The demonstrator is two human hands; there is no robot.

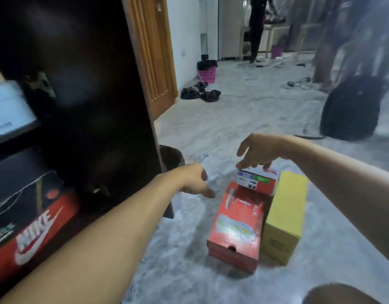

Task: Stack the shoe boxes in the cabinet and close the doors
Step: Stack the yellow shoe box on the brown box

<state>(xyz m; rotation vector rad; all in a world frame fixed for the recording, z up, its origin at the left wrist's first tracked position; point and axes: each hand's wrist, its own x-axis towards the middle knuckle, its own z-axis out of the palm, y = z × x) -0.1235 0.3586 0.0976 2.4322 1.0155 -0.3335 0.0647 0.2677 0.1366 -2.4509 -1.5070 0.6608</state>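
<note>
Reach toward small red-and-white cardboard shoe box (258,179), which sits on the far end of a long red corrugated shoe box (235,224) on the marbled floor (184,270). Right hand (258,153) hovers just above the small box, fingers spread and drooping, tips at or near the lid; contact cannot be told through blur. Left hand (197,181) is just left of the long red box, fingers loose, holding nothing. Tall yellow cardboard box (284,216) stands against the red one, below the right hand. Advice: bring the left hand to the near side, clamp the small box by both sides, lift level, then swing left into the dark wooden cabinet (84,95), above the red Nike box (39,229).
</note>
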